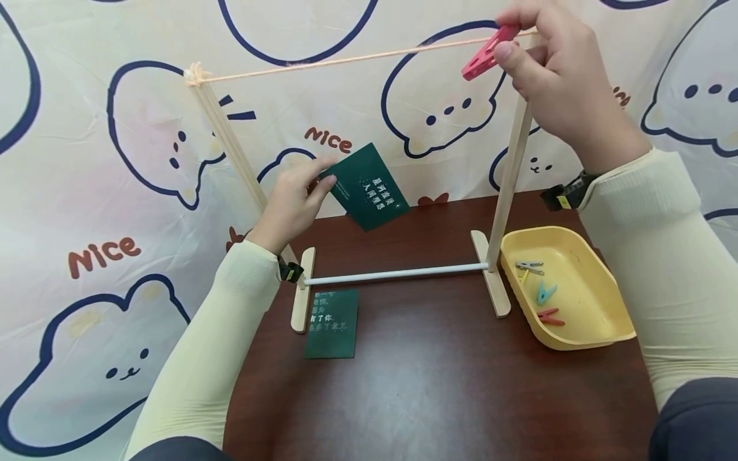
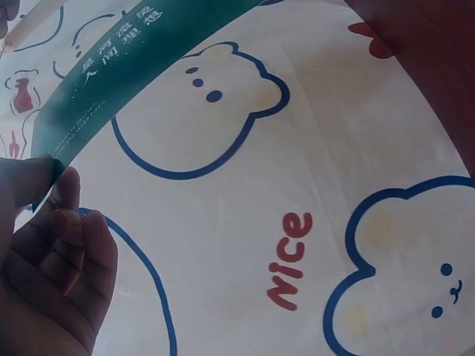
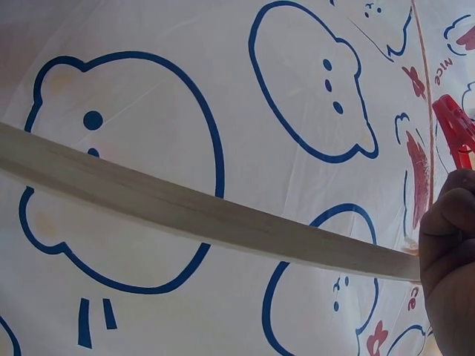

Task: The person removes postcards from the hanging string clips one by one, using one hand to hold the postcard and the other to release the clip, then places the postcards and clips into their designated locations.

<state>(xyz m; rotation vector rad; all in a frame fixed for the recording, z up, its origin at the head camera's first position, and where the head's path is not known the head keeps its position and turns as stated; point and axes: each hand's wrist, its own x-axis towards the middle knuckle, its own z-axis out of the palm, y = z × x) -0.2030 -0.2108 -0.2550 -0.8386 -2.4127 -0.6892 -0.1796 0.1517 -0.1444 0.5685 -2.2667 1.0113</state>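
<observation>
My left hand (image 1: 296,198) pinches one corner of a dark green card (image 1: 369,186) with white lettering, held tilted in the air between the two posts. In the left wrist view the thumb and forefinger grip the edge of that card (image 2: 111,70). Up at the right end of the orange string (image 1: 346,61), my right hand (image 1: 559,77) pinches a red clothespin (image 1: 489,54), which overlaps the string in the head view. The right wrist view shows the clothespin (image 3: 454,126) beside the string. A second green card (image 1: 333,325) lies on the table.
Two wooden posts (image 1: 510,166) on flat feet carry the string, with a white rod (image 1: 398,274) joining them low down. A yellow tray (image 1: 588,288) at the right holds several clothespins (image 1: 546,293). Behind hangs a patterned cloth (image 1: 173,256). The brown table (image 1: 415,397) stretches in front.
</observation>
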